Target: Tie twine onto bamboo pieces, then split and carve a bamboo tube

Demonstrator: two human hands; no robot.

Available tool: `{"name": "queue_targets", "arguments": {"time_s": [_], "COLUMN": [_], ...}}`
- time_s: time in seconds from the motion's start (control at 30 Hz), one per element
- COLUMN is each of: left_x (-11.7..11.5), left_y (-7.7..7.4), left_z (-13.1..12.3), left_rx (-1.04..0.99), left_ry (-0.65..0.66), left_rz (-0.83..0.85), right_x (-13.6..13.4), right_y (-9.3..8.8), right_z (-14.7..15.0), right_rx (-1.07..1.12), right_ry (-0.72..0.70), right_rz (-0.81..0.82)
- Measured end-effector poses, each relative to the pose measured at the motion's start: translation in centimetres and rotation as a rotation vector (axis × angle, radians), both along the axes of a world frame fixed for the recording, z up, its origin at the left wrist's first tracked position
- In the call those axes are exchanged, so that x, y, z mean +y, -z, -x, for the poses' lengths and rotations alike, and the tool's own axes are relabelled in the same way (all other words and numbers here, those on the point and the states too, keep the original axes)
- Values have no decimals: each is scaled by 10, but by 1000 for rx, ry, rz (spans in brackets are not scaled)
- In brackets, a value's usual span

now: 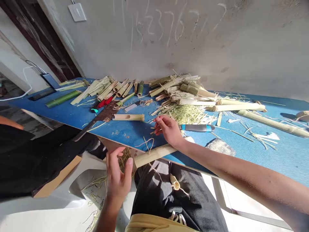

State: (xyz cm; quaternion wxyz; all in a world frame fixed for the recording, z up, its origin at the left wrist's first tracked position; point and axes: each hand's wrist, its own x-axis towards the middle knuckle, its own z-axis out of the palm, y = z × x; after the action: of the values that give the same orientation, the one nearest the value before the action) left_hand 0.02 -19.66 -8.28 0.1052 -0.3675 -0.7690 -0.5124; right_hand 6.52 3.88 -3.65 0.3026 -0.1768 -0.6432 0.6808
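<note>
Bamboo: 1 tube point(155, 154), bearing twine point(150, 151), overhangs the surface point(289, 158) edge. Left hand point(118, 170): 1 grip, spread wide beside it. Right hand point(169, 129): 1 grip, fingers curled; held item indeterminable.

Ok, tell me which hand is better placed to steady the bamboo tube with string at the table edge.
Probably the left hand: it is open and close to one end of the bamboo tube. The right hand is partly curled over the blue table, beyond the tube.
</note>
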Motion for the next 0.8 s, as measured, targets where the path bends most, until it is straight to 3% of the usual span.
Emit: {"name": "queue_targets", "arguments": {"time_s": [0.13,0.23,0.33,0.53,0.67,0.8], "left_x": [26,56,76,88,98,102], "left_y": [-32,-34,-23,-13,-17,-17], "left_z": [0,-8,-9,3,7,6], "left_rx": [359,422,353,203,131,165], "left_ry": [32,68,138,303,289,252], "left_rz": [357,482,443,273,278,294], "right_x": [-4,-3,5,23,37,77], "right_y": [-4,-10,-20,-46,-57,-75], "right_z": [-1,-1,-5,-33,-58,-86], "right_rx": [31,57,80,181,201,227], "right_ry": [24,47,72,126,200,401], "right_rz": [22,39,37,71,79,-46]}}
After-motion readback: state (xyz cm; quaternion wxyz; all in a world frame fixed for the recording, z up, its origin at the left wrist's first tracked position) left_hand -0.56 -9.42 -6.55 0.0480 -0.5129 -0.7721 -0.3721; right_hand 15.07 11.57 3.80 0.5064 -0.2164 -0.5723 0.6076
